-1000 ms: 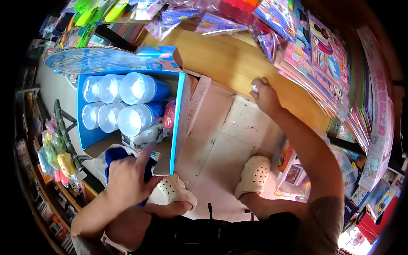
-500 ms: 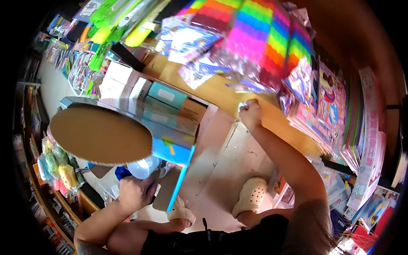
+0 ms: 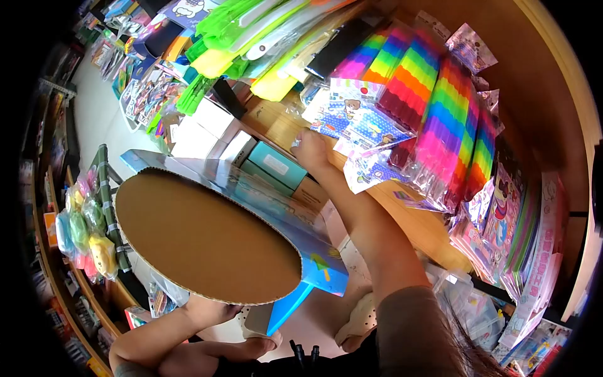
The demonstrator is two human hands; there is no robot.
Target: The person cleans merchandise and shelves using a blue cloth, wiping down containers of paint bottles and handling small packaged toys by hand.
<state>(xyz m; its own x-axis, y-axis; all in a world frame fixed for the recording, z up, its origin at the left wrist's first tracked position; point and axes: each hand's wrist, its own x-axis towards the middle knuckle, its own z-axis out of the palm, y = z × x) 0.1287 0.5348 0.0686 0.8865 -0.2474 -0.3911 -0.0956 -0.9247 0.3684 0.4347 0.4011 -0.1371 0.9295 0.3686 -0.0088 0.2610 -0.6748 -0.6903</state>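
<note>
A blue printed cardboard display box (image 3: 320,270) with a large oval brown cardboard panel (image 3: 207,235) is tilted in front of me. My left hand (image 3: 212,311) grips its lower edge, the fingers partly hidden beneath the panel. My right hand (image 3: 311,152) is closed over the wooden shelf (image 3: 273,120), just beyond a teal box (image 3: 273,162). A small pale bit shows at its fingertips, too small to name. To its right lie plastic packets with a bear print (image 3: 358,122) and rainbow-coloured packs (image 3: 440,113).
White boxes (image 3: 204,129) stand behind the display box. Green bagged items (image 3: 232,38) lie at the shelf's far end. Pink booklets (image 3: 496,220) stack on the right, above clear plastic containers (image 3: 468,301). Bagged soft toys (image 3: 88,226) hang at left.
My right hand has moved left along the shelf, toward the teal box. The display box appears larger and further right, covering more of my left hand. The view has shifted.
</note>
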